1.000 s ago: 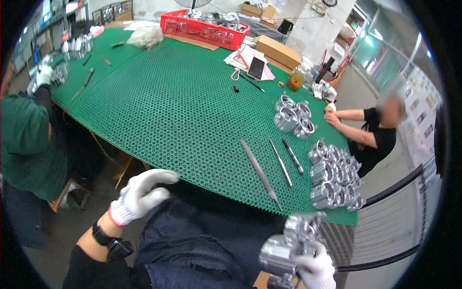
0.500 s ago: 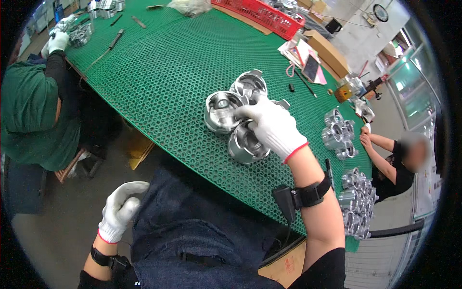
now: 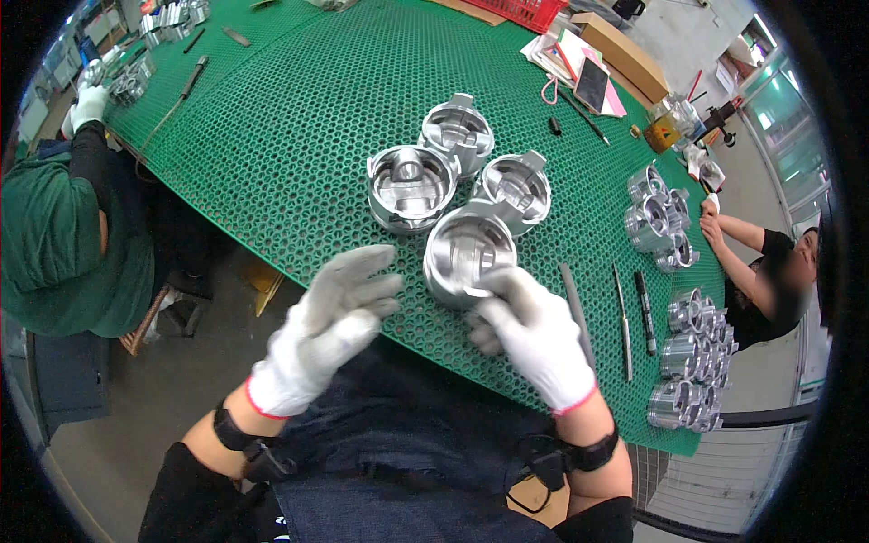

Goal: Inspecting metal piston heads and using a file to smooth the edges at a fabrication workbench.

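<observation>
My left hand (image 3: 328,324), in a white glove with a grey palm, is open in the air over the near table edge. Its fingers point toward a shiny metal piston (image 3: 469,249), and the hand holds nothing. My gloved right hand (image 3: 532,330) grips the near right side of that piston, thumb and forefinger at its rim; its other fingers curl below. Close behind it stand more pistons with their hollow sides up: one at left (image 3: 412,190), one at right (image 3: 518,188) and one farther back (image 3: 460,131).
To the right lie a flat metal file (image 3: 575,312), a thin rod tool (image 3: 623,326) and a black marker (image 3: 644,312). Beyond are piston groups (image 3: 665,217), (image 3: 692,357), a phone (image 3: 592,86) on papers and a red crate (image 3: 520,13). Co-workers sit left (image 3: 77,235) and right (image 3: 769,281).
My right hand has moved from above the piston cluster to the near piston's front side. My left hand has risen from beside my lap to the table edge.
</observation>
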The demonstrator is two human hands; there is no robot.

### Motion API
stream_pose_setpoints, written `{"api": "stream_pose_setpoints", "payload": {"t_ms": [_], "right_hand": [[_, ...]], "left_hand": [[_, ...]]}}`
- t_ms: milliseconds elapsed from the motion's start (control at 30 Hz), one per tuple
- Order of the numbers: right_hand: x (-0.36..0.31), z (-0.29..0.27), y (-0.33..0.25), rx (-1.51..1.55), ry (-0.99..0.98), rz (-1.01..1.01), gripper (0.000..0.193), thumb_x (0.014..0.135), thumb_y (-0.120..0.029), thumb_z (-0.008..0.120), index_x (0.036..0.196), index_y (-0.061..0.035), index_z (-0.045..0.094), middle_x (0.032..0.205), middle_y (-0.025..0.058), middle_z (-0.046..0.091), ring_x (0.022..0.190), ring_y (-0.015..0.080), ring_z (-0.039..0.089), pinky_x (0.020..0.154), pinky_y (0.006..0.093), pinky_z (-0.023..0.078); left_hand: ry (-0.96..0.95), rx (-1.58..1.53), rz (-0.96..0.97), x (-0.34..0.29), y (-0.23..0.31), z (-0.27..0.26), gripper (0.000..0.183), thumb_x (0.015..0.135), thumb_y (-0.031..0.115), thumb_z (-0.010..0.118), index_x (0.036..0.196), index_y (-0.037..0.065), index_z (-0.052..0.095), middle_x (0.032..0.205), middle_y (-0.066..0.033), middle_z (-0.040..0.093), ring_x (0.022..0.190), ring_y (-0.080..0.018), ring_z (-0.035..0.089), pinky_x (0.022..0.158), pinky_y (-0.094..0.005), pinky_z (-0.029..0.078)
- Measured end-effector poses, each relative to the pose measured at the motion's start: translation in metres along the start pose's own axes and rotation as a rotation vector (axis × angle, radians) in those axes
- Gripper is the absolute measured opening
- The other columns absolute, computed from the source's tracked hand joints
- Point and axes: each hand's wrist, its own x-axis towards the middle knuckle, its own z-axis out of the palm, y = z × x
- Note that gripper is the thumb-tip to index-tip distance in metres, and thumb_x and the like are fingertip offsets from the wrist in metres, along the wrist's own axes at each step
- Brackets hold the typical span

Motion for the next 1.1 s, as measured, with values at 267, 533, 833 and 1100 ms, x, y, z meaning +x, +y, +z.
{"api": "stream_pose_setpoints", "payload": {"t_ms": [267, 533, 833, 1100], "right_hand": [[-0.064, -0.004, 0.007, 0.509, -0.303, 0.035, 0.025, 0.087, -0.003, 0.059, 0.112, 0.0021, 0.054, 0.083, 0.0167, 0.067, 0.065, 0.0182, 0.066, 0.057, 0.0272, 0.054], [-0.032, -0.106, 0.094, -0.973, 0.786, -0.105, 0.036, 0.081, -0.013, 0.066, 0.116, -0.0144, 0.059, 0.110, 0.0097, 0.061, 0.095, 0.0306, 0.062, 0.080, 0.0388, 0.050], [-0.023, -0.109, 0.139, -1.133, 0.691, 0.169, 0.034, 0.083, -0.009, 0.059, 0.117, -0.0163, 0.057, 0.103, 0.0121, 0.061, 0.091, 0.0338, 0.061, 0.078, 0.0417, 0.050], [-0.114, -0.086, 0.096, 0.293, 0.702, -0.050, 0.033, 0.087, -0.002, 0.049, 0.120, -0.0047, 0.054, 0.104, 0.0062, 0.060, 0.053, 0.0064, 0.046, 0.046, 0.0176, 0.038]], "left_hand": [[-0.117, -0.862, -0.505, -0.023, -0.023, 0.021, 0.089, 0.076, 0.052, 0.072, 0.138, 0.002, 0.034, 0.133, -0.0206, 0.047, 0.117, -0.0306, 0.054, 0.097, -0.0442, 0.048], [-0.208, -1.214, -0.652, -0.019, 0.005, 0.019, 0.096, 0.077, 0.070, 0.054, 0.141, 0.004, 0.029, 0.128, -0.0379, 0.041, 0.099, -0.0600, 0.054, 0.068, -0.0655, 0.054], [-0.169, -1.247, -0.539, -0.019, 0.028, 0.042, 0.091, 0.078, 0.069, 0.055, 0.139, 0.004, 0.035, 0.126, -0.0228, 0.049, 0.117, -0.0408, 0.051, 0.096, -0.0551, 0.046], [-0.041, 0.470, 0.485, -0.021, 0.018, 0.037, 0.104, 0.067, 0.022, 0.083, 0.145, 0.004, 0.017, 0.142, -0.0212, 0.029, 0.126, -0.0368, 0.041, 0.101, -0.0476, 0.039]]}}
